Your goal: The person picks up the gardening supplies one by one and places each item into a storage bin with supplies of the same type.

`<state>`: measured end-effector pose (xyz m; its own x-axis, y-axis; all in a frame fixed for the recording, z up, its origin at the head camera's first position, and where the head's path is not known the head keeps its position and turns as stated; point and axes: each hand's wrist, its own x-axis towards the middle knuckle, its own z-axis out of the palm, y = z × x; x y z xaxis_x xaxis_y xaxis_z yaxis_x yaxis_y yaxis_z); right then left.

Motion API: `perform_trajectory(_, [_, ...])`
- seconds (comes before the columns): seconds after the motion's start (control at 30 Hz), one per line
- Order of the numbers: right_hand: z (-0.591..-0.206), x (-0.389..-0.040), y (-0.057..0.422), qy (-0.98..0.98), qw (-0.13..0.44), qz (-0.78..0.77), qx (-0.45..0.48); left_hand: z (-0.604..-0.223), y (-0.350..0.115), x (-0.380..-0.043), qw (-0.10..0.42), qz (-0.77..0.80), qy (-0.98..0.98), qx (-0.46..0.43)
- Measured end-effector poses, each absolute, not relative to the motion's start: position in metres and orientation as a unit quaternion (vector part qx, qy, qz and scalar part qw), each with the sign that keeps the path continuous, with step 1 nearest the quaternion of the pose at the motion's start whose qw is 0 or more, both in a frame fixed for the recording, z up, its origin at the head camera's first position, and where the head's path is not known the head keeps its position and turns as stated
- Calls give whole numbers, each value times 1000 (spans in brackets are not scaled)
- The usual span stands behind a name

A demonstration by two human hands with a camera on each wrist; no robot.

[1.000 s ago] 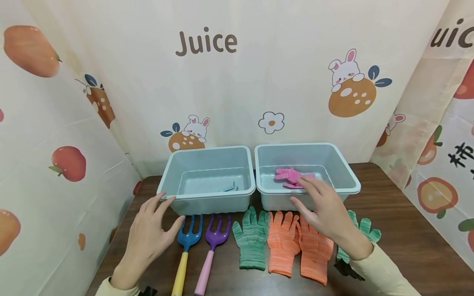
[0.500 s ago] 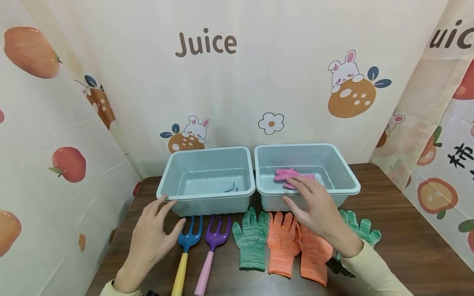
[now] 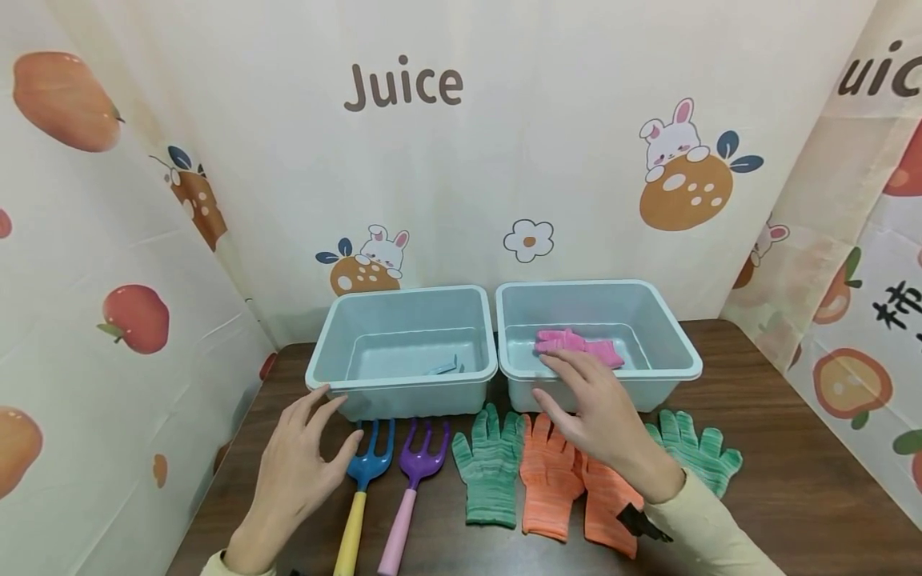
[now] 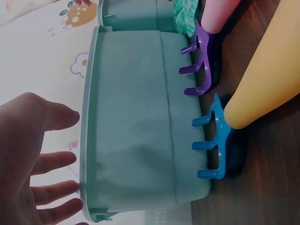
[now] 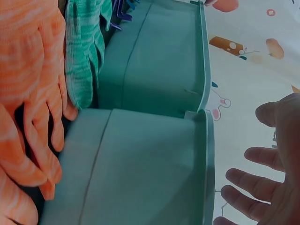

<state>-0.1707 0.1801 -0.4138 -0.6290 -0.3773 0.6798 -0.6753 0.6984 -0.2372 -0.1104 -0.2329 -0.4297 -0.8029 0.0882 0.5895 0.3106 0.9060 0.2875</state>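
My left hand [image 3: 298,468] hovers, fingers spread and holding nothing, by the front left corner of the left bin [image 3: 410,386]. Beside it on the table lie a blue hand fork [image 3: 370,464] with a yellow handle and a purple hand fork [image 3: 422,464] with a pink handle. Over the orange gloves, my right hand [image 3: 598,416] is raised with relaxed fingers near the front rim of the right bin [image 3: 612,374]. Pink gloves [image 3: 576,346] lie in that bin, partly behind the fingertips. The right arm partly covers one orange glove [image 3: 612,512]; the other orange glove [image 3: 549,480] shows more fully.
A green glove [image 3: 492,468] lies left of the orange pair, and another green glove [image 3: 699,452] is to the right, partly under the right arm. A small blue-grey piece [image 3: 442,368] rests in the left bin. A printed curtain [image 3: 461,176] stands behind the bins.
My right hand has drifted left and slightly toward me, uncovering more of the pink gloves and the right green glove. The left hand has barely moved.
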Motion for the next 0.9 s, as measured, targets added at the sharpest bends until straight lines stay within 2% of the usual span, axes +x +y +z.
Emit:
perform_trajectory(0.33, [-422, -170, 169, -865, 314, 247, 303, -436, -231, -109, 288, -196, -932, -102])
perform_trajectory(0.9, [-423, -173, 140, -859, 298, 279, 308, -457, -226, -102, 209, -188, -956, -84])
